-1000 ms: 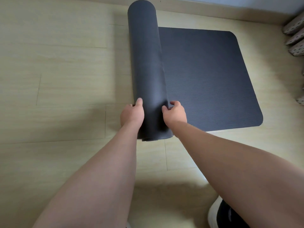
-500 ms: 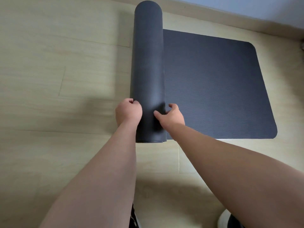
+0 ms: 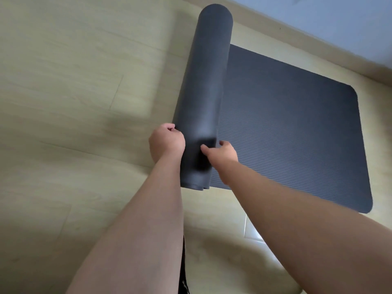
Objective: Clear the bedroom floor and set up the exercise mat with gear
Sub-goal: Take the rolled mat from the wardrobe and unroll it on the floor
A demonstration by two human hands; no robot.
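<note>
A dark grey exercise mat [image 3: 286,124] lies partly unrolled on the pale wood floor, its ribbed flat part spread to the right. The rolled part [image 3: 207,81] runs away from me as a thick tube. My left hand [image 3: 166,142] is curled against the roll's left side near its close end. My right hand [image 3: 222,152] presses the roll's right side, thumb on top and fingers over the flat part. Both forearms reach in from the bottom.
Bare wood floor [image 3: 74,102] stretches to the left of the roll. A skirting board and a pale wall [image 3: 318,24] run along the top right, close behind the mat. A strip of dark clothing [image 3: 183,276] shows between my arms.
The roll has moved left and more flat mat lies open on the right. My left hand curled from flat fingers into a fist. The view swung, so the wall shows more.
</note>
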